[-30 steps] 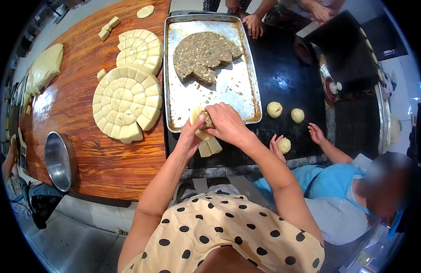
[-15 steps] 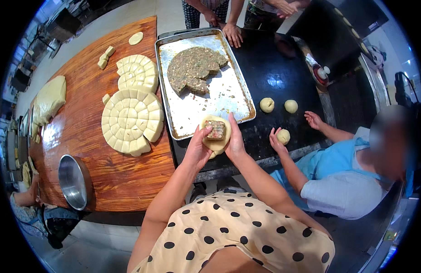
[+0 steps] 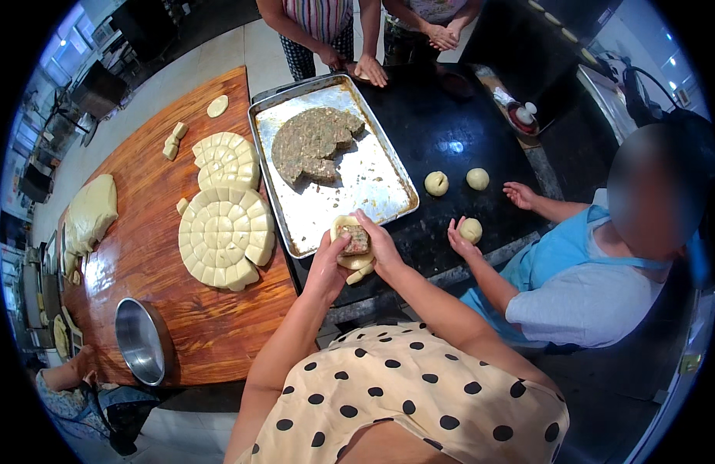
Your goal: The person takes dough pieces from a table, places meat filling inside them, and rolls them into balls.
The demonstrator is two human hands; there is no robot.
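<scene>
Between my two hands is a flat dough round point(image 3: 342, 223) with a block of speckled filling point(image 3: 357, 240) sitting on it. My left hand point(image 3: 326, 263) cups the dough from the left, its thumb pressing by the filling. On the other side my right hand point(image 3: 380, 249) curls round the dough's edge. Another piece of pale dough point(image 3: 361, 274) shows just below them. Beyond my hands lies a metal tray point(image 3: 373, 210) bearing a partly cut slab of filling point(image 3: 305, 143).
Scored dough rounds point(image 3: 226, 236) and a steel bowl point(image 3: 143, 340) are on the wooden table point(image 3: 210, 325). Dough balls point(image 3: 436, 183) sit on the black worktop point(image 3: 419, 124). At right, a co-worker's hand point(image 3: 462, 241) touches another ball; a person's hand point(image 3: 370, 71) rests beyond the tray.
The view has shifted, so the tray and tables appear lower. My hands have drawn the dough's sides up closer round the filling block.
</scene>
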